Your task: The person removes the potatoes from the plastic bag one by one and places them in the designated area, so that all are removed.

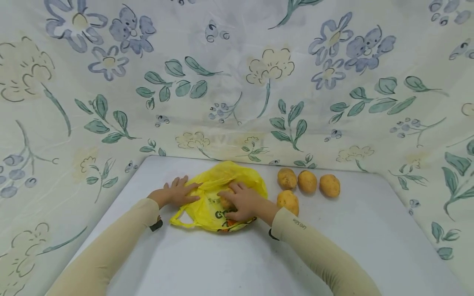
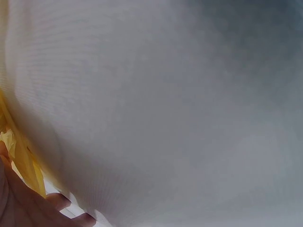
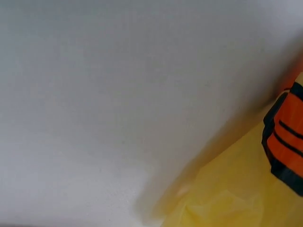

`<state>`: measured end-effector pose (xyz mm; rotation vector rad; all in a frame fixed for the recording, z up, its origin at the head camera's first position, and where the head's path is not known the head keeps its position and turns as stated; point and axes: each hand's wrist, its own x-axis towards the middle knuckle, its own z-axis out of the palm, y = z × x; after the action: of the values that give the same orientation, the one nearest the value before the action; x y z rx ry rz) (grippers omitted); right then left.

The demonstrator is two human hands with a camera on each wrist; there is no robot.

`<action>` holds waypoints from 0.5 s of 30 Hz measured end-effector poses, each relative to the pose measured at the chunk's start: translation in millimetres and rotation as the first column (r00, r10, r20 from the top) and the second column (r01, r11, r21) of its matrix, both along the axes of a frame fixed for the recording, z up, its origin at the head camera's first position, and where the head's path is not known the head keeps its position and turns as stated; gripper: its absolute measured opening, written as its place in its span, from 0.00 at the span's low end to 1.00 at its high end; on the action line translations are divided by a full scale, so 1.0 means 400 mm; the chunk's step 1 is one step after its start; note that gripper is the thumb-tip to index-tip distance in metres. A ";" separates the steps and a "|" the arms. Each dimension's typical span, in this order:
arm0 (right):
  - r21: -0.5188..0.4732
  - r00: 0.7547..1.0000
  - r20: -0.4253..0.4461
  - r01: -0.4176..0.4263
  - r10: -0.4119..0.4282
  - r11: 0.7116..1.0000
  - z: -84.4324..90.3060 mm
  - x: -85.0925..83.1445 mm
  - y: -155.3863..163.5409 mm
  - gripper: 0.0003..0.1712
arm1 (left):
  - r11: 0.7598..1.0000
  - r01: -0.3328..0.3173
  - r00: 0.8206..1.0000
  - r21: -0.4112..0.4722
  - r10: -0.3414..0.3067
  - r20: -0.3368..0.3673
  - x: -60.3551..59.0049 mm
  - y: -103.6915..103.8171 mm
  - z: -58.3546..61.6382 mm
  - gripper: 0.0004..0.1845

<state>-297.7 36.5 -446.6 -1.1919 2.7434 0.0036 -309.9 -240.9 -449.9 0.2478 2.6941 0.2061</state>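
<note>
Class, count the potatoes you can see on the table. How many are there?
4 loose potatoes: three in a row beside the yellow bag, one nearer. A possible fifth sits under the right hand.

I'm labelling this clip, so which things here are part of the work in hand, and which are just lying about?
In the work:
- yellow plastic bag, flat on the table
- left hand, resting on the bag
- right hand, resting on the bag
- four potatoes beside the bag

Lying about:
- white table
- floral cloth behind and at the sides
</note>
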 end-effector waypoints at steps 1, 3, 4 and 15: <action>0.002 1.000 0.002 -0.003 0.003 1.000 0.001 0.001 -0.001 0.40 | 1.000 0.001 1.000 -0.001 -0.001 -0.002 -0.001 0.000 0.001 0.40; 0.008 1.000 -0.002 -0.010 0.010 1.000 0.002 0.003 -0.004 0.40 | 1.000 0.001 1.000 0.000 -0.001 -0.004 -0.002 0.001 0.003 0.40; 0.011 1.000 -0.006 -0.013 0.013 1.000 0.003 0.004 -0.005 0.40 | 1.000 0.003 1.000 0.000 -0.003 -0.006 -0.003 0.000 0.005 0.41; 0.027 0.993 -0.061 -0.097 0.099 0.995 -0.008 0.025 -0.012 0.39 | 1.000 0.000 1.000 -0.010 0.000 0.012 0.000 -0.001 0.000 0.42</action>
<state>-287.5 31.7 -449.8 -1.3408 2.7259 0.0857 -310.0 -241.5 -449.8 0.2429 2.6830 0.1934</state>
